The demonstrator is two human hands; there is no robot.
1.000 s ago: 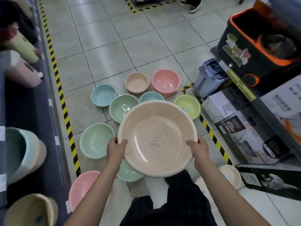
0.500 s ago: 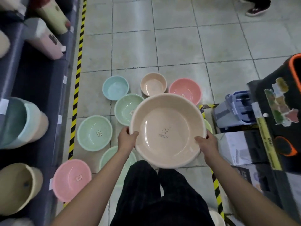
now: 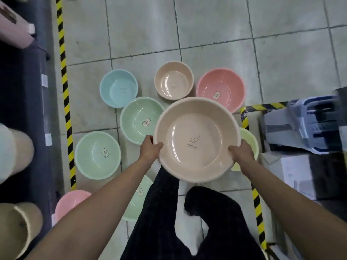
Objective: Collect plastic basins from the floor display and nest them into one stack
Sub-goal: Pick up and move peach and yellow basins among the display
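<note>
1. Big beige basin (image 3: 197, 139) is held btwn both hands, above the floor basins. Left hand (image 3: 150, 150) clamps its left rim and right hand (image 3: 242, 153) its right rim, thumbs hooked over the edge.
2. Rest of the fingers are hidden under the rim. Yellow-green basin (image 3: 250, 141) is mostly covered just past the right fingers. A green basin (image 3: 139, 201) is cut off by the left forearm & leg.
3. Both arms reach fwd, approx. straight.

Held beige basin (image 3: 197, 139) moved forward, now overlapping yellow-green basin (image 3: 250, 139)
</note>
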